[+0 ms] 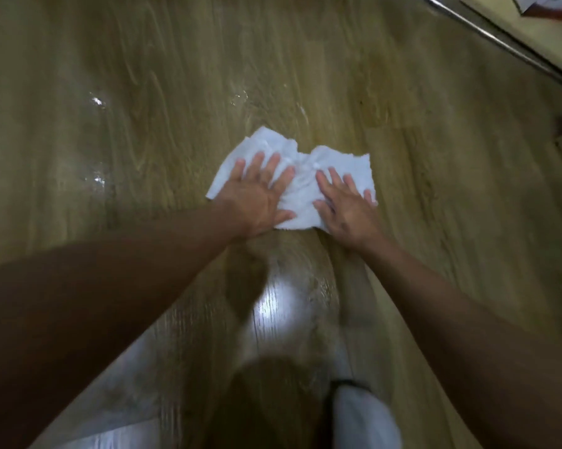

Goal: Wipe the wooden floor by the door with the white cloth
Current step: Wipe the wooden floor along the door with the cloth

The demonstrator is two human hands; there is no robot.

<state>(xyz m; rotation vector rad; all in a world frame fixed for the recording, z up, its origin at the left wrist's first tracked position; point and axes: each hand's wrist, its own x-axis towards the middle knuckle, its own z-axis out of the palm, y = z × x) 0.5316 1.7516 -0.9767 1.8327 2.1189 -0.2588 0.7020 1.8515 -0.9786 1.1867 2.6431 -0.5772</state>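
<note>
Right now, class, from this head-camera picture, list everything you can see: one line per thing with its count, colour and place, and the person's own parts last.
white cloth: one, white, spread flat and slightly rumpled on the floor at the centre
wooden floor: one, brown-olive wood grain, fills most of the view
shiny spots: several, glinting white, on the floor left of and beyond the cloth
light reflection: one, bright white, on the floor between the forearms
metal rail: one, silver-grey, runs diagonally across the top right corner
left hand: one, fingers straight, presses flat on the cloth's left half
right hand: one, fingers straight, presses flat on the cloth's right half
pale clothing: one blurred piece, whitish, bottom edge
</note>
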